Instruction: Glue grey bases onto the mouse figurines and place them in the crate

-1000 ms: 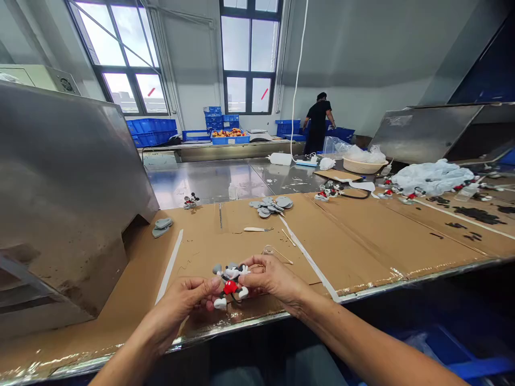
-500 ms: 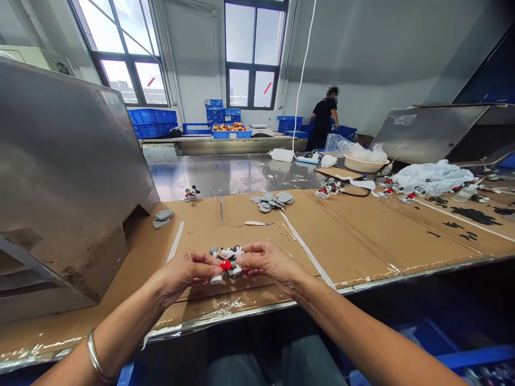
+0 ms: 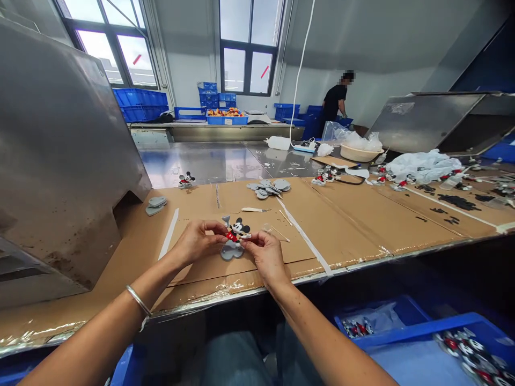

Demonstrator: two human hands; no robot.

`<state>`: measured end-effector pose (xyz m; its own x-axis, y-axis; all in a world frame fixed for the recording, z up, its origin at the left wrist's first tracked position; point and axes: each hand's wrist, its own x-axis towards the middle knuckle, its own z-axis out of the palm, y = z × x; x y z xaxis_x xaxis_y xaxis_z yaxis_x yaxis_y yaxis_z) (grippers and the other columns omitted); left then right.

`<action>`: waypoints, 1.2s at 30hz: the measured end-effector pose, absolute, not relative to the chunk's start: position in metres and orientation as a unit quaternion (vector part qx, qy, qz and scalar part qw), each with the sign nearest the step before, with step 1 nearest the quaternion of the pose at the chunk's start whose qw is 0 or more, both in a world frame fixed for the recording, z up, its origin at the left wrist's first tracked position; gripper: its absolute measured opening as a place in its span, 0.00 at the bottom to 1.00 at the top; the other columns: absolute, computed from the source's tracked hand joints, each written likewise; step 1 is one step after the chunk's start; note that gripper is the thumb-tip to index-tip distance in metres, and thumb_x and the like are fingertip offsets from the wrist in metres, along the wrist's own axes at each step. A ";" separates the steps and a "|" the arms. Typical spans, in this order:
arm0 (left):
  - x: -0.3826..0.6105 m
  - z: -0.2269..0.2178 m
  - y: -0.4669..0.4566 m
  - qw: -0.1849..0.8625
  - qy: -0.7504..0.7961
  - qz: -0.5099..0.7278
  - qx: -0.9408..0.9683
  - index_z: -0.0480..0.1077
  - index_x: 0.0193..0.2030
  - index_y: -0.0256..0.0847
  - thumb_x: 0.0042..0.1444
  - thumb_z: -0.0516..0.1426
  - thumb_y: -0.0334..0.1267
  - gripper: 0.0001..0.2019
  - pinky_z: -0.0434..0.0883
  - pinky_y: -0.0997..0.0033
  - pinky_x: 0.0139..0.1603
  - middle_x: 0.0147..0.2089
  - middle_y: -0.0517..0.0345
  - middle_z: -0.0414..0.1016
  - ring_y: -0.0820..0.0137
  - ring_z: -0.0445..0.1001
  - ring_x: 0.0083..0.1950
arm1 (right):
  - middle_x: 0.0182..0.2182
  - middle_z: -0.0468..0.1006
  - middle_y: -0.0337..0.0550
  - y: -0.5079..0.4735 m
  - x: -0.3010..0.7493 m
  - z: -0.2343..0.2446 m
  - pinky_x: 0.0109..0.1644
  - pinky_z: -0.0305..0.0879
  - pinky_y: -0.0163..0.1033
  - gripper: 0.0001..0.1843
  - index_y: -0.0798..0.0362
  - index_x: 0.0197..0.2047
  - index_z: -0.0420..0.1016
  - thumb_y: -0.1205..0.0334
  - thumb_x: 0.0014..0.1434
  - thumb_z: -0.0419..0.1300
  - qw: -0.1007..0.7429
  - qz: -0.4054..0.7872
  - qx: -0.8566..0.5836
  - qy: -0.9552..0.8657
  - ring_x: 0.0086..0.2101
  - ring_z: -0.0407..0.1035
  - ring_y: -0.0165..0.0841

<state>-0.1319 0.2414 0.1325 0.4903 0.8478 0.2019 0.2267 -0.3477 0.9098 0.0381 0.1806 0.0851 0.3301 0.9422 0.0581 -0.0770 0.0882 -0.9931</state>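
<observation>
Above the grey base [image 3: 232,252], newly in view, the left hand [image 3: 197,238] and right hand [image 3: 267,254] each pinch the figurine [image 3: 237,229], apparently steadying or fitting it there

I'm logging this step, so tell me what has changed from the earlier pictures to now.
The figurine has moved forward, toward the white-handled tool, and tipped more upright; a grey base now shows below it. The left hand and right hand both keep hold. The co-worker has shifted right. The tool and pile of grey pieces lie as before.
</observation>
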 end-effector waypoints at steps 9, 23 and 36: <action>-0.131 0.121 0.247 0.371 0.338 0.360 0.787 0.80 0.31 0.43 0.45 0.64 0.37 0.05 0.67 0.66 0.43 0.33 0.58 0.82 0.65 0.77 0.37 | 0.24 0.77 0.39 0.181 0.040 0.077 0.34 0.62 0.37 0.05 0.53 0.25 0.75 0.60 0.46 0.63 0.583 0.315 -0.592 -0.458 0.28 0.69 0.34; -0.131 0.111 0.246 0.388 0.352 0.352 0.775 0.79 0.30 0.42 0.47 0.65 0.40 0.06 0.68 0.70 0.40 0.30 0.61 0.80 0.68 0.74 0.35 | 0.24 0.77 0.39 0.175 0.039 0.084 0.32 0.60 0.35 0.04 0.53 0.26 0.75 0.64 0.51 0.61 0.537 0.253 -0.624 -0.508 0.28 0.69 0.33; -0.132 0.111 0.244 0.410 0.336 0.361 0.767 0.79 0.30 0.43 0.45 0.66 0.36 0.03 0.70 0.73 0.38 0.29 0.63 0.80 0.71 0.74 0.33 | 0.25 0.79 0.38 0.173 0.041 0.083 0.33 0.61 0.34 0.03 0.52 0.29 0.76 0.67 0.53 0.60 0.526 0.232 -0.619 -0.536 0.29 0.70 0.32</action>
<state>-0.1315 0.2440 0.1107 0.5132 0.8120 0.2781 0.2196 -0.4374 0.8720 0.0415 0.1727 0.0828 0.3177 0.9069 0.2769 0.4197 0.1274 -0.8987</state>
